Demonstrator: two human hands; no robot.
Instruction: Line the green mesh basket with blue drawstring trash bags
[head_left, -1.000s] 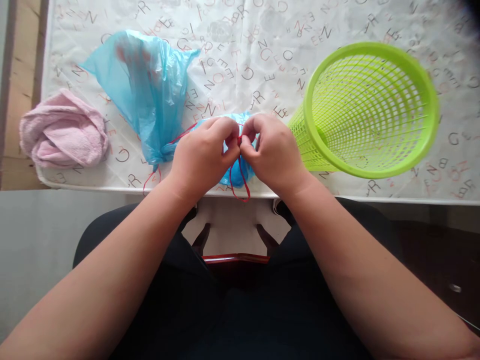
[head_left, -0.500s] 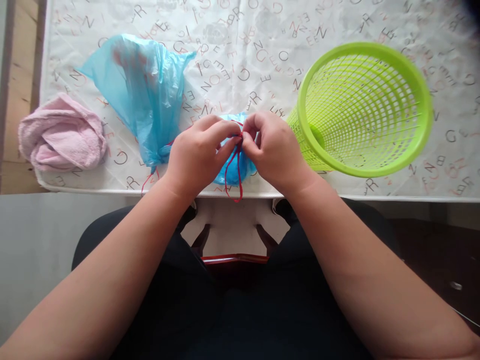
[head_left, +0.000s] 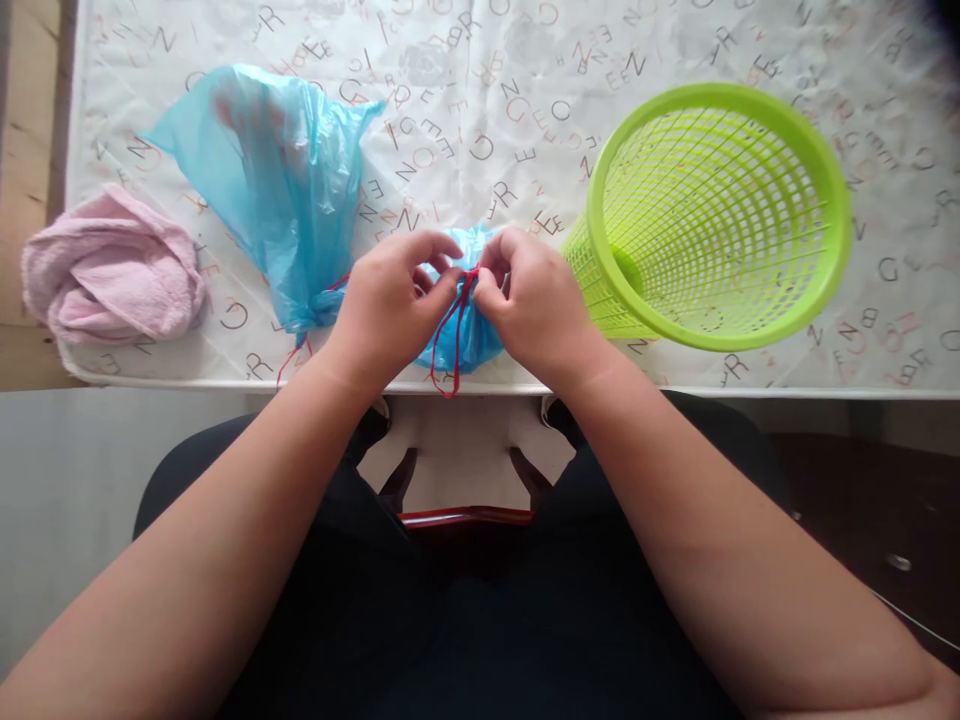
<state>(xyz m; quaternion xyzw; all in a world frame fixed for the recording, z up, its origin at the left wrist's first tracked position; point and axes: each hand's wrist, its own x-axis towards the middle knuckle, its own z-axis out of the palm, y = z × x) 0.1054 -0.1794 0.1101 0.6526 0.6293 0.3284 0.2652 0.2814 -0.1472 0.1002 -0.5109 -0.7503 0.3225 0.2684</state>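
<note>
A thin red string (head_left: 456, 335) hangs in a loop over a small blue plastic bag (head_left: 480, 345) at the table's front edge. The thumb and forefinger of my right hand (head_left: 536, 300) pinch the string just above the bag. My left hand (head_left: 394, 305) is beside it on the left, its thumb and forefinger apart, with the thumb tip close to the string. Whether that thumb touches the string I cannot tell. Both hands partly cover the small bag. Left of them lies a larger blue plastic bag (head_left: 281, 180) with its neck gathered and red string near it; something reddish shows through.
A folded pink towel (head_left: 112, 265) lies at the table's left corner. On the right, a green mesh basket (head_left: 600, 220) stands with its wide mouth facing up. The white tablecloth (head_left: 480, 60) is printed with letters. My legs are under the table edge.
My left thumb and forefinger have parted from the string's knot area, while my right hand keeps its pinch. The whole view has shifted slightly, so everything appears a little further left.
</note>
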